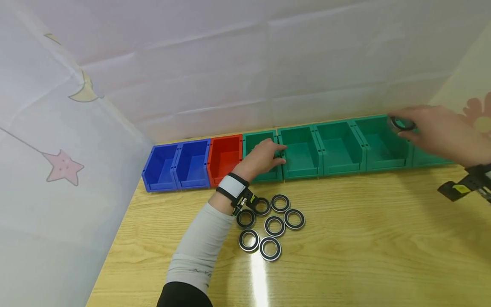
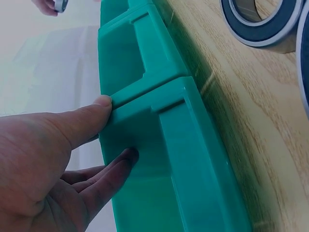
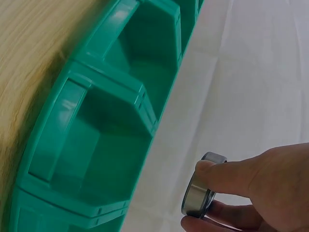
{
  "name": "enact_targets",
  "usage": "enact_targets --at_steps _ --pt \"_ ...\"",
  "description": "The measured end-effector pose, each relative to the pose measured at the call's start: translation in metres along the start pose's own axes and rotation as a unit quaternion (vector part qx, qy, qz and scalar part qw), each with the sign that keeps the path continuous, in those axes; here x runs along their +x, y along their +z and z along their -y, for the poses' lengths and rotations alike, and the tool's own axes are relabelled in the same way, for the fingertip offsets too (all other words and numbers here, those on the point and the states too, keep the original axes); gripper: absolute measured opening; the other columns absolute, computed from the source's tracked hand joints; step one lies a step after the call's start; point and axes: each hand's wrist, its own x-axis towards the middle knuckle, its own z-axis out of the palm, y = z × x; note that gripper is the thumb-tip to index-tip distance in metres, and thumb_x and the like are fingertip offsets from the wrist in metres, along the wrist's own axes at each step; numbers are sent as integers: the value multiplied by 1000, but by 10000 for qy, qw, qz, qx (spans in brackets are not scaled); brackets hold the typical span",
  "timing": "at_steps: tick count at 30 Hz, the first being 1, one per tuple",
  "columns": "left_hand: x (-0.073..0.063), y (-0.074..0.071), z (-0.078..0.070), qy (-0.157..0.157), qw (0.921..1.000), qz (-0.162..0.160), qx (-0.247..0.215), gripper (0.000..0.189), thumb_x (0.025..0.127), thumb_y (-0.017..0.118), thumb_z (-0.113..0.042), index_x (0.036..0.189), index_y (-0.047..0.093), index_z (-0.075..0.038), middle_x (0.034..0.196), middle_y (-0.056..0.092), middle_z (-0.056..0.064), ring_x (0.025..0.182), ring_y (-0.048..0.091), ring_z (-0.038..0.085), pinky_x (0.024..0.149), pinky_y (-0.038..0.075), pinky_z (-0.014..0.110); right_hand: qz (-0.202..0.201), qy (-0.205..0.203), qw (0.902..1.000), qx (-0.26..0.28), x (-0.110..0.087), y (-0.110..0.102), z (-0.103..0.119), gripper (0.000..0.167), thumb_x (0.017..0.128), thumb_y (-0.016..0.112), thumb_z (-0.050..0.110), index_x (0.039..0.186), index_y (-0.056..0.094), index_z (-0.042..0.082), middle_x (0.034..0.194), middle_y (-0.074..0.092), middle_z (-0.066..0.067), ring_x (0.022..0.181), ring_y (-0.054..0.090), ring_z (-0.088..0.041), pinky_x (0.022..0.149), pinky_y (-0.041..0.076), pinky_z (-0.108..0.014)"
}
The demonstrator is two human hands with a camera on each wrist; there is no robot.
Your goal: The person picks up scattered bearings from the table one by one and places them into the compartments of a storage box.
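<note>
**One sealed ball bearing (image 3: 194,194) held aloft, seven bearings (image 1: 267,226) on the table (image 1: 364,221)**

Eight steel-rimmed rings with black annular seals can be counted. Seven are laid flat in a loose cluster on the wood-grained tabletop; the eighth is pinched between thumb and fingers of the right hand (image 1: 437,125), raised near the back of the rightmost green bins. Eight smooth, plastic, low-fronted bins are lined up: two blue bins (image 1: 161,186), one red bin (image 1: 226,155), five green bins (image 1: 301,173). The left hand (image 1: 262,157) is held bare, thumb and fingers spread, at the wall between the first two green ones. A creased pale sheet (image 1: 314,55) is hung behind.
</note>
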Motion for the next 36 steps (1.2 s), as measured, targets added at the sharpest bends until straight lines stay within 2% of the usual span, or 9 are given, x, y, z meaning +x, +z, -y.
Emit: enact_targets --at_steps 6,13,20,36 --pt "-1 -1 0 -33 10000 3 -33 51 98 61 -31 145 52 -14 105 60 7 91 48 17 68 40 24 225 328 9992 -105 0 6 -19 46 82 73 0 126 58 -3 113 62 -35 89 63 -52 63 48 -55" --pt "-2 -2 0 -47 10000 5 -6 51 98 61 -31 145 52 -14 102 60 6 91 48 17 68 39 23 514 591 9966 -258 2 14 -40 53 82 73 -1 130 53 -5 115 59 -39 72 62 -45 47 40 -40" --pt "-3 -3 -2 -18 10000 -21 -16 50 98 62 -31 144 53 -14 101 61 6 92 49 16 67 38 23 756 945 9925 -182 3 25 -56 55 84 69 -5 134 47 -11 117 52 -45 71 59 -44 52 44 -43" --pt "-4 -2 -1 -20 10000 5 54 50 98 61 -32 145 53 -14 100 61 5 95 50 16 71 41 24 794 1038 9911 -237 3 41 -74 50 83 68 -6 128 47 -13 107 56 -44 67 58 -42 57 45 -50"
